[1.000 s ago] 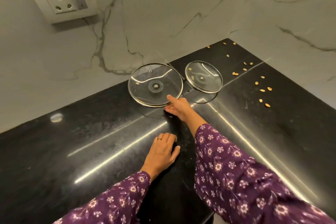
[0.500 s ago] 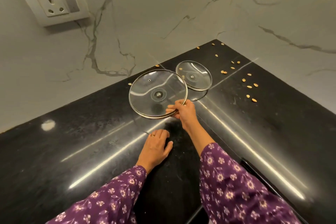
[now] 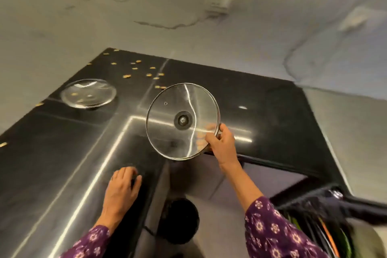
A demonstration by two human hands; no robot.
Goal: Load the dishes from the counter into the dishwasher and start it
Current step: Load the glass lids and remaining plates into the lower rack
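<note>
Glossy blk counter (image 3: pixel 62 163), lrg round glass lid (image 3: pixel 165 125).

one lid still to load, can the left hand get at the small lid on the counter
Probably yes: the left hand rests on the counter holding nothing, and only bare black surface lies between it and the small lid. The right hand holds the large lid.

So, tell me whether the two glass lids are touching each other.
Apart. The head view shows the larger lid held by its rim in the right hand, with black counter showing between it and the smaller lid.
</note>
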